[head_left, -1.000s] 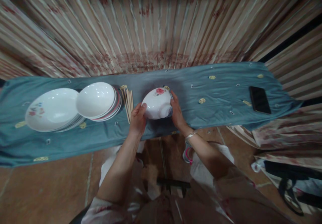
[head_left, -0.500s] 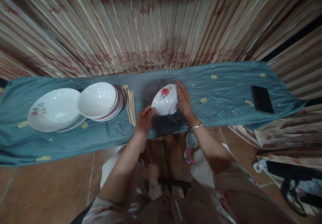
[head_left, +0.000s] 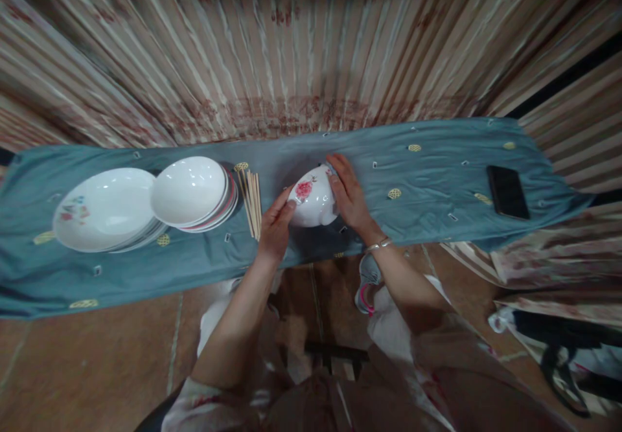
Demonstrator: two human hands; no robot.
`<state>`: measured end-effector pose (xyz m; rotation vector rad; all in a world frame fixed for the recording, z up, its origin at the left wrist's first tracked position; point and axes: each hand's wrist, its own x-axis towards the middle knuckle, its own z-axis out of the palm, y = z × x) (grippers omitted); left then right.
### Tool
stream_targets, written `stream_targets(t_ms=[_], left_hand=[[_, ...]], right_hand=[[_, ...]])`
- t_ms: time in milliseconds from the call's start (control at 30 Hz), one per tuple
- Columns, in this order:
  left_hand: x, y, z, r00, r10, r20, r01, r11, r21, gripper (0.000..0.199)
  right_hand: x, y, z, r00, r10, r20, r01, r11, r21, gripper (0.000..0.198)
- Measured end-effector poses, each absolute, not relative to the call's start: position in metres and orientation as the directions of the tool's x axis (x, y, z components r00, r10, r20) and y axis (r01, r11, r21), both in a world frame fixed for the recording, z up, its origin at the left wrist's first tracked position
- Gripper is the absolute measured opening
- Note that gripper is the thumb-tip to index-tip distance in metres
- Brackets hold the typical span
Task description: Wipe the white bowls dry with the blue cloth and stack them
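Observation:
A white bowl (head_left: 315, 204) with a red flower on its outside is held tilted on its side above the cloth-covered table (head_left: 432, 215). My left hand (head_left: 276, 225) grips its left edge, with the thumb on the outer wall. On the other side, my right hand (head_left: 350, 197) lies against the bowl with its fingers curved over the top right. A small grey-blue patch, perhaps cloth, shows under those fingertips; most of it is hidden. Just left of my left hand lie several wooden chopsticks (head_left: 253, 202).
Left of the chopsticks stand a stack of smaller bowls (head_left: 187, 192) and a stack of large white dishes (head_left: 104, 212). A black phone (head_left: 506, 191) lies near the right end. A pleated curtain (head_left: 311, 50) hangs behind the table.
The bowl has turned a little and shifted slightly left, so its flower sits further left. My right hand has slid left over its top, and my left hand now covers more of the edge.

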<state>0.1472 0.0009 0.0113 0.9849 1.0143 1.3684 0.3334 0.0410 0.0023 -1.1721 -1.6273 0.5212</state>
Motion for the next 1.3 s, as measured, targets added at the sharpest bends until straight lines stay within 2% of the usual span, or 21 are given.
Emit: stream_targets(t_ms=[133, 300, 567, 667, 800, 1067, 1300], left_hand=[[0.149, 0.002, 0.013, -0.09, 0.996, -0.018, -0.319, -0.012, 0.948, 0.038], [0.151, 0.0, 0.015, -0.093, 0.996, -0.012, -0.325, -0.019, 0.946, 0.033], [0.152, 0.0, 0.019, -0.103, 0.995, -0.014, -0.36, -0.024, 0.933, 0.031], [0.153, 0.0, 0.02, -0.103, 0.994, -0.022, -0.357, -0.016, 0.934, 0.033], [0.153, 0.0, 0.019, -0.082, 0.996, -0.02, -0.37, -0.011, 0.929, 0.03], [0.154, 0.003, 0.018, -0.133, 0.989, -0.065, -0.443, 0.0, 0.897, 0.035], [0.153, 0.003, 0.02, -0.114, 0.992, -0.053, -0.446, -0.003, 0.895, 0.036]], right_hand=[[0.33, 0.036, 0.008, -0.067, 0.877, 0.476, 0.46, 0.45, -0.765, 0.06], [0.33, 0.031, 0.015, -0.117, 0.87, 0.479, 0.508, 0.467, -0.724, 0.056], [0.312, 0.008, 0.034, -0.369, 0.767, 0.525, 0.631, 0.621, -0.464, 0.054], [0.307, 0.003, 0.037, -0.401, 0.77, 0.496, 0.651, 0.62, -0.437, 0.052], [0.315, 0.008, 0.034, -0.352, 0.795, 0.493, 0.606, 0.595, -0.527, 0.053], [0.327, 0.032, -0.001, -0.045, 0.903, 0.427, 0.361, 0.414, -0.836, 0.062], [0.322, 0.036, -0.041, 0.108, 0.955, 0.275, 0.169, 0.255, -0.952, 0.07]])
